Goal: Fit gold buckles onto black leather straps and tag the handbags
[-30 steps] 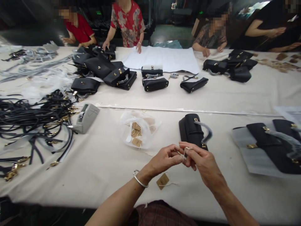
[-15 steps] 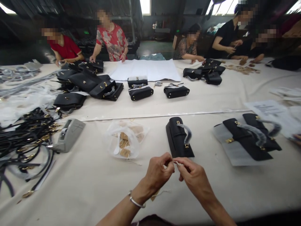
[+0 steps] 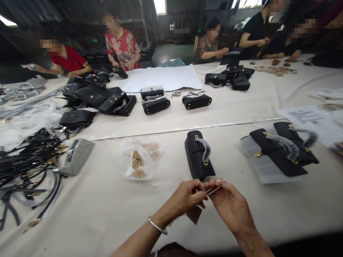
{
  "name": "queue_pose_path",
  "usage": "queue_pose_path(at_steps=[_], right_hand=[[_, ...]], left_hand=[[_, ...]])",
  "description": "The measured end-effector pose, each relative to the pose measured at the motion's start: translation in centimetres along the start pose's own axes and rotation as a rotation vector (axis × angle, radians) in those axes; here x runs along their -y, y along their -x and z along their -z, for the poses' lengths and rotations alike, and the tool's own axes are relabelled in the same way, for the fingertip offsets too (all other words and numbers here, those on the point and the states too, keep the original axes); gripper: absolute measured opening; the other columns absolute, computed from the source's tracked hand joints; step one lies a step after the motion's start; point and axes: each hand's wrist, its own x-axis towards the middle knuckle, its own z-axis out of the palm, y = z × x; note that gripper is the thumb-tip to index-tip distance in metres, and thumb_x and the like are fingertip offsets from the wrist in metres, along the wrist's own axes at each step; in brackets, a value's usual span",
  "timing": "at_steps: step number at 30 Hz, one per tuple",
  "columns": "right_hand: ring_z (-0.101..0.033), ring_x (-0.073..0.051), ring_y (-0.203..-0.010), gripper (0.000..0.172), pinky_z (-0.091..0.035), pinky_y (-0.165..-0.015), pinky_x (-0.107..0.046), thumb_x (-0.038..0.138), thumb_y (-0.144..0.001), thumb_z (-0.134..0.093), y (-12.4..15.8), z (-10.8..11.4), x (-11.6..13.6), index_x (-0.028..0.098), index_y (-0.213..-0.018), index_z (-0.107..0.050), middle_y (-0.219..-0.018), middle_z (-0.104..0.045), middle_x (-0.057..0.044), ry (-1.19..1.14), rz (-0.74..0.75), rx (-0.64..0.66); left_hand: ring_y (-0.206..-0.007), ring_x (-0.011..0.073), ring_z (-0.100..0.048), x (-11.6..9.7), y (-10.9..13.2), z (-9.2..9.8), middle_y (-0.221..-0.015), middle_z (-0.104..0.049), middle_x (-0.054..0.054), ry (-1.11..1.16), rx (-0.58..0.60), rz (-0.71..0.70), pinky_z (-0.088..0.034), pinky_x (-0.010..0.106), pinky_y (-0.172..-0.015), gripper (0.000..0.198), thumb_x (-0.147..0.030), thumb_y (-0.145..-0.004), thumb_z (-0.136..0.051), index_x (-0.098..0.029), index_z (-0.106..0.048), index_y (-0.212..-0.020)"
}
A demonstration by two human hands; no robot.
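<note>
Head view, string (image 3: pixel 214 190): drawn into two strands between the hands, more spread than a moment ago.
Left hand (image 3: pixel 189 196): narrow pinch on string.
Right hand (image 3: pixel 233 205): string held near fingertips.
Brown tag (image 3: pixel 194 215): newly visible, below left hand.
Black bag (image 3: pixel 196 157): on table (image 3: pixel 107 210), just beyond fingers; contact unclear.
String work: apparently at the spreading stage.

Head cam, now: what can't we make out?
Head view: brown tag, upper part hidden by left hand.
Head view: printed sheet, text too small and blurred.
Head view: strap pile, cut off by left edge.
Head view: tags in plastic bag, count hidden by overlap and film.
</note>
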Motion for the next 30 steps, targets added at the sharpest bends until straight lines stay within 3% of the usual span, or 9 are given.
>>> queue_pose_path(at_steps=[3, 6, 8, 11, 15, 20, 25, 27, 30], right_hand=[[-0.036, -0.006, -0.047, 0.028, -0.038, -0.045, -0.02, 0.045, -0.065, -0.079, -1.4, 1.1, 1.8, 0.021, -0.072, -0.065, -0.064, -0.051, 0.006, 0.197, 0.047, -0.084], [-0.022, -0.003, -0.041, 0.033, -0.016, -0.037, -0.018, 0.047, -0.068, -0.076, -3.9, 1.8, 3.5, 0.019, -0.083, -0.065, -0.059, -0.046, 0.008, 0.425, 0.06, -0.127], [-0.022, -0.002, -0.04, 0.032, -0.013, -0.038, -0.018, 0.044, -0.07, -0.074, -6.1, 1.8, 4.3, 0.018, -0.087, -0.066, -0.058, -0.046, 0.008, 0.535, 0.055, -0.13], [-0.025, -0.003, -0.038, 0.026, -0.013, -0.037, -0.017, 0.038, -0.069, -0.069, -9.2, 1.2, 5.2, 0.018, -0.085, -0.066, -0.053, -0.046, 0.008, 0.73, -0.003, -0.075], [-0.036, -0.007, -0.039, 0.009, -0.017, -0.036, -0.018, 0.027, -0.066, -0.062, -12.1, 0.4, 5.9, 0.019, -0.069, -0.062, -0.049, -0.051, 0.005, 0.924, -0.118, 0.098], [-0.03, -0.004, -0.037, 0.013, -0.016, -0.039, -0.02, 0.03, -0.073, -0.057, -13.5, 0.2, 6.9, 0.018, -0.069, -0.059, -0.056, -0.057, 0.004, 0.999, -0.208, 0.291], [-0.04, -0.005, -0.042, 0.029, -0.026, -0.044, -0.023, 0.044, -0.083, -0.057, -13.7, 1.2, 7.4, 0.017, -0.078, -0.062, -0.067, -0.061, 0.001, 1.004, -0.204, 0.404], [-0.049, -0.01, -0.048, 0.036, -0.035, -0.049, -0.024, 0.052, -0.082, -0.063, -13.9, 2.4, 7.4, 0.017, -0.09, -0.065, -0.067, -0.063, 0.0, 0.977, -0.173, 0.417], [-0.058, -0.017, -0.059, 0.049, -0.048, -0.06, -0.029, 0.056, -0.071, -0.076, -14.1, 4.6, 7.1, 0.018, -0.1, -0.067, -0.061, -0.061, 0.001, 0.942, -0.135, 0.408]], left_hand=[[-0.071, 0.0139, -0.06, -0.4, -1.9, 1.3, -0.079, -0.066, 0.002, -0.195, -0.148, -0.114, -0.047, 0.024, -0.066, 0.01, -0.024, -0.083, -0.06, -0.016, -0.066, -0.084], [-0.086, 0.0168, -0.062, -0.9, -4.8, 2.7, -0.094, -0.067, 0.004, -0.424, -0.316, -0.261, -0.048, 0.027, -0.078, 0.019, -0.021, -0.09, -0.053, -0.019, -0.069, -0.099], [-0.092, 0.0174, -0.062, -1.3, -6.9, 3.4, -0.103, -0.065, 0.006, -0.577, -0.336, -0.356, -0.048, 0.029, -0.083, 0.026, -0.02, -0.094, -0.048, -0.021, -0.068, -0.111], [-0.085, 0.0169, -0.06, -1.9, -9.6, 3.8, -0.098, -0.063, 0.005, -0.795, -0.288, -0.391, -0.048, 0.028, -0.078, 0.033, -0.02, -0.098, -0.041, -0.024, -0.062, -0.123], [-0.078, 0.0154, -0.059, -2.2, -11.6, 4.0, -0.095, -0.061, 0.002, -0.954, -0.217, -0.376, -0.046, 0.024, -0.069, 0.028, -0.019, -0.098, -0.043, -0.025, -0.066, -0.111], [-0.08, 0.0139, -0.059, -1.6, -12.7, 4.4, -0.096, -0.064, 0.002, -0.953, -0.192, -0.436, -0.045, 0.021, -0.069, 0.022, -0.018, -0.095, -0.05, -0.025, -0.068, -0.106], [-0.073, 0.0145, -0.055, -1.0, -12.7, 4.3, -0.087, -0.063, 0.003, -0.946, -0.321, -0.393, -0.041, 0.024, -0.064, 0.013, -0.022, -0.092, -0.056, -0.018, -0.066, -0.086], [-0.074, 0.0142, -0.054, -0.9, -12.1, 4.2, -0.084, -0.061, 0.002, -0.793, -0.386, -0.384, -0.04, 0.025, -0.067, 0.01, -0.02, -0.089, -0.058, -0.017, -0.064, -0.082], [-0.076, 0.0128, -0.053, -0.8, -11.0, 4.1, -0.083, -0.059, 0.001, -0.339, -0.393, -0.312, -0.04, 0.024, -0.071, 0.006, -0.018, -0.083, -0.06, -0.017, -0.062, -0.078]])
